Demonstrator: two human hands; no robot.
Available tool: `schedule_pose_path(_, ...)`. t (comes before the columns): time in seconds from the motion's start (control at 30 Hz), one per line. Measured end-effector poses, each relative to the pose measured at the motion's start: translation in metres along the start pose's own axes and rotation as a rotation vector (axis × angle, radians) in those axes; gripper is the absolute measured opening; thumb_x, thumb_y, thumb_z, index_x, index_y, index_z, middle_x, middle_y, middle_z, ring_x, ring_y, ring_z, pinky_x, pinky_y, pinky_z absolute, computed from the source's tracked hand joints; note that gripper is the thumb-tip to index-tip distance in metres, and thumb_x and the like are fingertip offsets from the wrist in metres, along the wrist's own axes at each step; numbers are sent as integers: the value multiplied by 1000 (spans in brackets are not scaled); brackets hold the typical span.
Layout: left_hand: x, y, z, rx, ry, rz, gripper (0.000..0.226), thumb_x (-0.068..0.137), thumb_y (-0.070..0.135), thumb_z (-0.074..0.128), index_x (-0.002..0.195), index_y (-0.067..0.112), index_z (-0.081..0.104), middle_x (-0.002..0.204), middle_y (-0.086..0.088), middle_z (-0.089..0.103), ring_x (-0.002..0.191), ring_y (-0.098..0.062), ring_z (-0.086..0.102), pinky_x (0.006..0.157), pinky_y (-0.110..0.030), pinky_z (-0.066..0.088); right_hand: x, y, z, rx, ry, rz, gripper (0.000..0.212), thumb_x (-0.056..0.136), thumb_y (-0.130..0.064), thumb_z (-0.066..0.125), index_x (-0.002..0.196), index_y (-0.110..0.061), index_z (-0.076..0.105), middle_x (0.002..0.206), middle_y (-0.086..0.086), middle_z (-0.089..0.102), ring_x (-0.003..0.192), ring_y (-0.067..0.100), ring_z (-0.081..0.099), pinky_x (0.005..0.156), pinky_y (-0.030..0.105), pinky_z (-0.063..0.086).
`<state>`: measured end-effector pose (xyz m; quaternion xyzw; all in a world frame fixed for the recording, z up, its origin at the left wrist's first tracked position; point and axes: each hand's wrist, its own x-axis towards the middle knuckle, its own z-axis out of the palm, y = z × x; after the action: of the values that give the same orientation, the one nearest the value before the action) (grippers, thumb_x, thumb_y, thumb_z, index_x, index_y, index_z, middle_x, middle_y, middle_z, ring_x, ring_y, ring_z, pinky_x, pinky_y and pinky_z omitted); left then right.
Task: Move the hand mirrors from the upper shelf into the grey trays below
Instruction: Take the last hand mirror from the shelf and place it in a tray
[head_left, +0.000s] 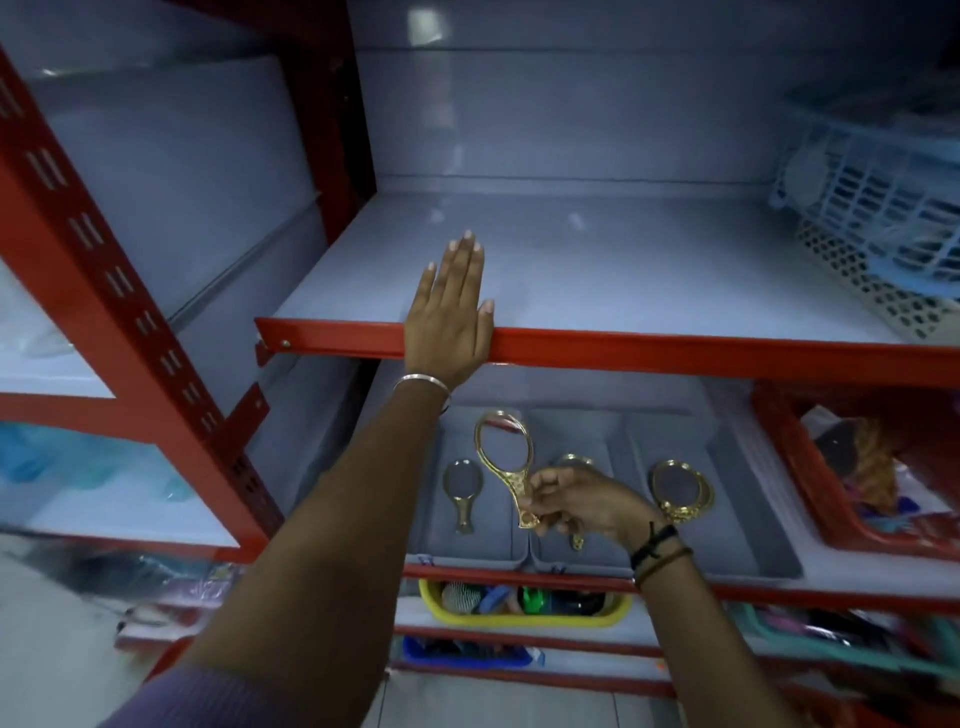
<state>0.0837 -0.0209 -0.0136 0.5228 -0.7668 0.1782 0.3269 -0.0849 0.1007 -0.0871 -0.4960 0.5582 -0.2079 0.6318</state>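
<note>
My left hand (451, 317) lies flat and open on the front edge of the upper shelf (597, 270), fingers pointing inward. My right hand (582, 501) pinches the handle of a gold oval hand mirror (506, 457), held upright above the grey trays on the lower shelf. The left grey tray (498, 551) holds one small gold mirror (462, 491). In the middle tray (576, 426) lies another gold mirror (574, 460), mostly hidden by my right hand. The right tray (748, 519) holds stacked gold mirrors (680, 491).
Red steel uprights (119, 280) frame the shelving. Blue and white plastic baskets (872, 218) stand on the upper shelf's right end. A red basket (852, 478) of goods sits right of the trays. A yellow bin (524, 605) and other bins fill the shelves underneath.
</note>
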Motion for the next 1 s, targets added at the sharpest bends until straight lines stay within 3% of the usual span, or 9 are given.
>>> schedule_pose_path(0.1, 2, -1, 5, -1, 15, 5, 59, 92, 29, 28, 145, 4, 29, 154, -11, 32, 143, -24, 29, 118, -38, 21, 38, 18, 11, -1, 65, 76, 18, 85, -14, 66, 69, -17, 59, 57, -3, 62, 47, 2, 59, 42, 10, 40)
schedule_pose_path(0.23, 4, -2, 8, -2, 45, 9, 59, 91, 30, 30, 144, 4, 31, 152, -12, 34, 143, -24, 31, 117, -36, 20, 94, 32, 31, 14, 131, 143, 19, 86, -3, 62, 68, -8, 62, 63, 8, 61, 46, 8, 56, 42, 14, 42)
schedule_pose_path(0.47, 4, -3, 10, 2, 71, 30, 58, 90, 29, 31, 142, 4, 34, 150, -12, 38, 141, -25, 35, 116, -38, 27, 160, 43, 58, 79, 196, 330, 22, 86, 2, 61, 65, -5, 56, 67, 7, 58, 39, 10, 59, 32, 15, 47)
schedule_pose_path(0.63, 4, -4, 11, 3, 81, 37, 59, 89, 29, 32, 142, 3, 36, 149, -13, 40, 140, -25, 36, 115, -37, 27, 176, 53, 68, 123, 281, 351, 19, 82, 3, 65, 69, -5, 55, 73, 9, 59, 66, 22, 61, 35, 20, 51)
schedule_pose_path(0.73, 5, -4, 11, 14, 75, 39, 59, 89, 29, 32, 142, 3, 36, 149, -13, 40, 140, -25, 37, 115, -38, 29, 178, 59, 71, 50, 314, 345, 13, 80, -3, 70, 90, 1, 63, 85, 14, 64, 76, 25, 65, 38, 21, 52)
schedule_pose_path(0.83, 4, -3, 11, 5, 66, 39, 59, 89, 29, 33, 142, 3, 35, 150, -13, 39, 140, -25, 36, 116, -37, 27, 178, 64, 70, -19, 329, 323, 14, 80, -6, 71, 72, -1, 61, 83, 13, 65, 78, 26, 69, 47, 23, 55)
schedule_pose_path(0.93, 5, -2, 9, -3, 59, 34, 59, 90, 30, 32, 143, 4, 33, 151, -12, 36, 142, -24, 33, 119, -33, 18, 172, 67, 69, -69, 376, 268, 25, 81, -12, 71, 60, -9, 57, 68, 9, 65, 68, 23, 68, 68, 35, 61)
schedule_pose_path(1.0, 4, 0, 6, -33, 76, 15, 60, 90, 30, 32, 144, 5, 31, 153, -11, 34, 143, -23, 30, 121, -23, -3, 165, 66, 66, -45, 389, 214, 28, 82, -13, 67, 58, -10, 55, 59, 7, 60, 55, 18, 61, 64, 33, 57)
